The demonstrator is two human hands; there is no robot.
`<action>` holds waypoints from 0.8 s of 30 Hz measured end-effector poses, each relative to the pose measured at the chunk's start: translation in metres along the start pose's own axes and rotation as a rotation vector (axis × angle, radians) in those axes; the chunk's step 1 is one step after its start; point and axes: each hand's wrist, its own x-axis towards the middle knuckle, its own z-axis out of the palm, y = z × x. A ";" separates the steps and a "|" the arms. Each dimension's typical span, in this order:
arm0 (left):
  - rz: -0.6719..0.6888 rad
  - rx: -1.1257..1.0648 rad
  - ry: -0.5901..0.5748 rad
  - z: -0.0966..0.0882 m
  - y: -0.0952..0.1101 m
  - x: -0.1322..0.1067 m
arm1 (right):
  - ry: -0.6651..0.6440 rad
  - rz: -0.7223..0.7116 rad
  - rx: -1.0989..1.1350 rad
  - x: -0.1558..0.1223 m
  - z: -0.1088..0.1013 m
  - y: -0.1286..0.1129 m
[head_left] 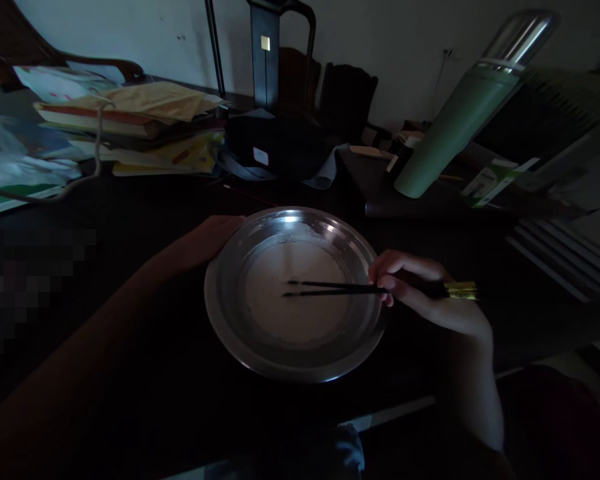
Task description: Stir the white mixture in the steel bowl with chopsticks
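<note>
Dark chopsticks held over a steel bowl

A round, shallow metal bowl (300,375) is set at the centre of the dark tabletop (435,230), its wide rim flared and polished to dull highlights. Its base is covered by a pale, flat layer (300,320) with an uneven edge; whether it is liquid or paste cannot be told.

At three o'clock, two slender black chopsticks (337,289) are gripped between the bent fingers and thumb of the right hand (420,287). Their tips are pointed toward nine o'clock, slightly spread, above the pale layer; contact cannot be told. Their rear end is finished with a shiny gold band (461,290).

At ten o'clock, the left hand (215,233) is laid against the bowl's outer side, its fingers partly hidden; how tightly they are closed cannot be told.

Beyond, a smooth green flask (455,130) with a metal cap is seen at one o'clock.
</note>
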 end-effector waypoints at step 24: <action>-0.030 0.036 -0.025 -0.002 -0.002 0.003 | 0.239 0.050 -0.137 -0.008 -0.002 -0.002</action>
